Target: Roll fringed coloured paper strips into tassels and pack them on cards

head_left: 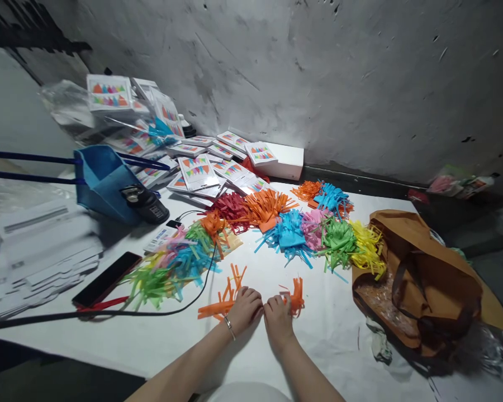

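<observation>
My left hand (pixel 246 308), with a bracelet on the wrist, lies over a fringed strip of orange tissue paper (pixel 216 309). Its fingers are curled, and loose orange strands stick out beyond them and to the left. Close beside it, almost touching, my right hand (pixel 278 319) has its fingers bent on a small orange tassel (pixel 297 297). The fringe of that tassel spreads to the right of the fingers. My own hands hide whether the two orange pieces join.
Fringed paper bundles lie behind: red (pixel 232 211), orange (pixel 266 207), blue (pixel 291 234), green (pixel 338 239), yellow (pixel 366 248). A mixed pile (pixel 174 268), black cable (pixel 167 314) and phone (pixel 107 279) are left. Printed packets (pixel 198 172) sit behind; a brown bag (pixel 427 296) stands right.
</observation>
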`<action>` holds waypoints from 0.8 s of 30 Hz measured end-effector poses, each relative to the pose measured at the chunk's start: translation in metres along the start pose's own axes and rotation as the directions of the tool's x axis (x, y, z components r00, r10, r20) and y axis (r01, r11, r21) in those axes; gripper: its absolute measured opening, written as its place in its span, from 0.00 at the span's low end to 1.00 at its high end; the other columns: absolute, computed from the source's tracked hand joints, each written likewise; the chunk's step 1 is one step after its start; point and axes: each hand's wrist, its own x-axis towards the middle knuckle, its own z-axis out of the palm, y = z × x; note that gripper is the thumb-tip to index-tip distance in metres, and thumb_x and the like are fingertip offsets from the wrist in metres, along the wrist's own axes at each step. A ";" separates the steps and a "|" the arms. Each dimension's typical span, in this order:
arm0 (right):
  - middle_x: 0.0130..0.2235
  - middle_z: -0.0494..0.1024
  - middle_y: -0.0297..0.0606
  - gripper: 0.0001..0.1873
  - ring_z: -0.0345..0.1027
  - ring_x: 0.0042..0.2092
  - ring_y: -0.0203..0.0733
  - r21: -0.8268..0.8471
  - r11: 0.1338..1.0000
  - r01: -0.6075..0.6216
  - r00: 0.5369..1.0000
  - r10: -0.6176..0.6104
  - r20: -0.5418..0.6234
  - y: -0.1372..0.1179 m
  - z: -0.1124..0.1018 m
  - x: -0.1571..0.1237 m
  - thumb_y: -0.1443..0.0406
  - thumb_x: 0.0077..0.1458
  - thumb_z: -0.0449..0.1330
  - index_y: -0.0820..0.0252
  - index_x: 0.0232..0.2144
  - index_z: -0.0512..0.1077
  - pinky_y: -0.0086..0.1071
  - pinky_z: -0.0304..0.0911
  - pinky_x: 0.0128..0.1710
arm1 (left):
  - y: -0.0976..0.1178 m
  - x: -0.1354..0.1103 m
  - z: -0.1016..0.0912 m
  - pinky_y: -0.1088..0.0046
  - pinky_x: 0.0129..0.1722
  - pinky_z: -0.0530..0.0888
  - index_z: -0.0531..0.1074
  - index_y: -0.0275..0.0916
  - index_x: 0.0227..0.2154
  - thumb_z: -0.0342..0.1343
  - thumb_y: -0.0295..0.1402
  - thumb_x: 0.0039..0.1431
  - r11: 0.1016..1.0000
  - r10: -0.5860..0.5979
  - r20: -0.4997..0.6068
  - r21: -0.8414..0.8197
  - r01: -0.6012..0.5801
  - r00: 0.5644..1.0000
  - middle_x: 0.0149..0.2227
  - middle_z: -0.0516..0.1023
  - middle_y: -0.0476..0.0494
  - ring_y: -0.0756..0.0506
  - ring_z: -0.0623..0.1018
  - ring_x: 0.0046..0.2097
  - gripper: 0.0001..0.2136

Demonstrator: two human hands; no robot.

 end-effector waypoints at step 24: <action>0.31 0.74 0.31 0.08 0.65 0.39 0.40 0.035 0.999 0.039 0.998 -0.037 -0.055 0.030 -0.007 -0.034 0.70 0.59 0.57 0.53 0.29 0.72 0.48 0.48 0.57 | 0.016 -0.010 0.000 0.59 0.47 0.59 0.73 0.40 0.29 0.55 0.29 0.58 0.985 -0.165 0.017 -0.041 0.166 0.986 0.37 0.74 0.45 0.43 0.69 0.42 0.04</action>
